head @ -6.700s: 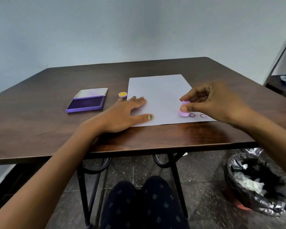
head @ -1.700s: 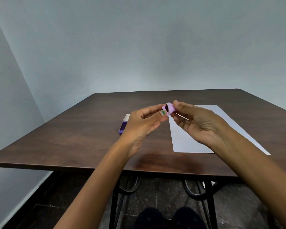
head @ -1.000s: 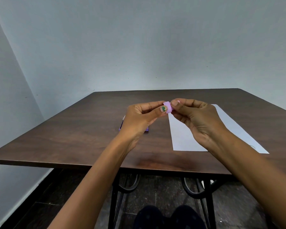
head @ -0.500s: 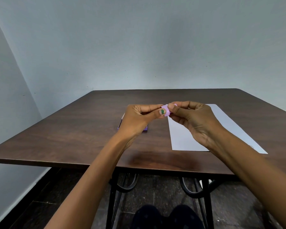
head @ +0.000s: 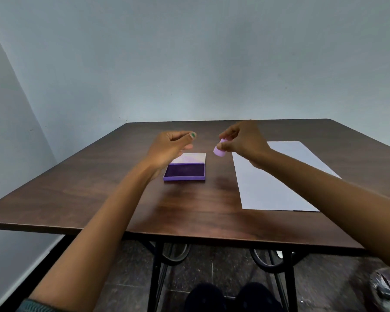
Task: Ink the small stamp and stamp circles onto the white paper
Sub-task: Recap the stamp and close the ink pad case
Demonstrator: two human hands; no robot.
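My right hand (head: 243, 143) pinches the small lilac stamp (head: 219, 151) by its top, holding it in the air just right of the ink pad. The purple ink pad (head: 185, 171) lies open on the brown table (head: 99, 194), its pale lid (head: 190, 158) folded back. My left hand (head: 170, 147) hovers over the pad's left side with the thumb apart from the loosely curled fingers and nothing visible in it. The white paper (head: 277, 181) lies flat to the right, partly under my right forearm.
A pale wall rises behind the table and at the left. The table's front edge (head: 189, 235) is near me, with black metal legs below. A bin with a black liner (head: 387, 289) stands on the floor at the lower right. My knees show at the bottom.
My hands have parted. The left let go of the stamp and moved left over the pad. The right carries the stamp alone, lower and nearer the pad. The head view shifted.
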